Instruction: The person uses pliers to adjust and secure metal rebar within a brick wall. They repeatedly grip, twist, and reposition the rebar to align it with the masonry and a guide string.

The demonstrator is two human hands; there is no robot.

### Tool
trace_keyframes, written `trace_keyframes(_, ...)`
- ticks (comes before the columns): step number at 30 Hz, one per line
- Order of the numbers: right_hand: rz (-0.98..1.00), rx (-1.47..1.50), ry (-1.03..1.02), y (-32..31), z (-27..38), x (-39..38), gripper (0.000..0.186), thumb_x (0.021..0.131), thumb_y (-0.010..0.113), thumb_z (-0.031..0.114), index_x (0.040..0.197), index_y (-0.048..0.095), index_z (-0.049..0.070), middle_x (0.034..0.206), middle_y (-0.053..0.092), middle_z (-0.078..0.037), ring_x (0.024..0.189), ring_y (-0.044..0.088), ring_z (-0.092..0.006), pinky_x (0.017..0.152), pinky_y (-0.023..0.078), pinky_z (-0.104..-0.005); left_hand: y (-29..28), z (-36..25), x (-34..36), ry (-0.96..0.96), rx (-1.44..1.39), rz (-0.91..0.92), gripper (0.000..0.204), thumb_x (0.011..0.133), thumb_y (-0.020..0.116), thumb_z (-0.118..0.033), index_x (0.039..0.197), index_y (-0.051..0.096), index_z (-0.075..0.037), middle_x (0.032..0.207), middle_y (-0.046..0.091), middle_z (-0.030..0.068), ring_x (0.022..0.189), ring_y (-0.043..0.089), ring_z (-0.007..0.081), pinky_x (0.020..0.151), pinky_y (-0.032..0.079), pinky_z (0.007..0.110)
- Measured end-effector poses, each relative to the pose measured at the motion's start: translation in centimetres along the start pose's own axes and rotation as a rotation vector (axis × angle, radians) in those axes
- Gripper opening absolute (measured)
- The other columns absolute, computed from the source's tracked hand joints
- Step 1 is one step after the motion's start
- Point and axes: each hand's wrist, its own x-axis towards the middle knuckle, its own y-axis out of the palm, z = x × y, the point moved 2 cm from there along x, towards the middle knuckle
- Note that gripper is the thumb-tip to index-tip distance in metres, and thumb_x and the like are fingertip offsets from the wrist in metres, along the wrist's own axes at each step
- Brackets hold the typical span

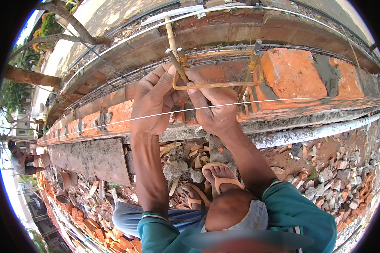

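A rusty rectangular steel stirrup [223, 85] loops around upright reinforcing bars in a gap of the brick wall. My left hand [152, 101] is closed at its left corner, with thumb and fingers against an upright bar [177, 65]. From the other side, my right hand [215, 101] pinches the stirrup's front side by the same corner, its thumb just below the rod. Any thin wire between the fingertips is too small to make out. Another upright bar [256, 50] stands inside the stirrup's right end. A taut white string [126, 119] crosses in front of both hands.
Orange bricks with grey mortar [297, 74] form the wall to the right; a lower brick course [122, 116] runs left. Below lie a white-grey pipe [316, 134], a flat board [88, 160] and broken rubble [325, 181]. A person [23, 160] is far left.
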Motion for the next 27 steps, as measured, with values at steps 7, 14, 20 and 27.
trace_keyframes(7, 0.428, -0.192, 0.238, -4.7, 1.6, -13.4, 0.069, 0.090, 0.075, 0.004, 0.153, 0.048, 0.004, 0.098, 0.070, -0.015, 0.076, 0.070, -0.0268, 0.063, 0.057, -0.0370, -1.5, -0.5, 2.0, 0.001, -0.134, 0.152, 0.022, 0.105, 0.063, -0.013, 0.118, 0.065, 0.003, 0.105, 0.071, 0.0116, 0.091, 0.067, 0.0158, 0.078, 0.059, 0.032)
trace_keyframes(14, 0.835, -0.861, 0.608, -12.2, -0.5, -30.1, 0.075, 0.089, 0.079, 0.032, 0.148, 0.046, 0.000, 0.118, 0.059, -0.021, 0.105, 0.062, -0.0390, 0.085, 0.055, -0.0484, -2.8, -1.4, 5.6, 0.132, 0.156, 0.134, 0.022, 0.106, 0.061, -0.013, 0.118, 0.068, 0.004, 0.107, 0.072, 0.0121, 0.096, 0.070, 0.0202, 0.086, 0.060, 0.034)
trace_keyframes(20, 0.839, -0.776, 0.784, -11.8, -1.5, -33.6, 0.070, 0.096, 0.070, 0.027, 0.148, 0.040, -0.010, 0.120, 0.057, -0.028, 0.106, 0.063, -0.0450, 0.091, 0.054, -0.0497, -0.9, 3.5, -0.7, 0.187, 0.031, -0.348, 0.026, 0.108, 0.058, -0.020, 0.121, 0.067, 0.001, 0.101, 0.072, 0.0092, 0.084, 0.067, 0.0141, 0.071, 0.056, 0.029)
trace_keyframes(27, 0.484, -0.231, 0.948, -11.8, 1.9, -28.1, 0.061, 0.108, 0.056, 0.037, 0.147, 0.044, -0.008, 0.101, 0.062, -0.021, 0.091, 0.063, -0.0302, 0.082, 0.051, -0.0418, -0.7, 7.1, -3.1, -0.016, 0.520, -0.215, 0.026, 0.109, 0.055, -0.020, 0.117, 0.069, 0.000, 0.089, 0.068, 0.0058, 0.073, 0.061, 0.0111, 0.064, 0.046, 0.027)
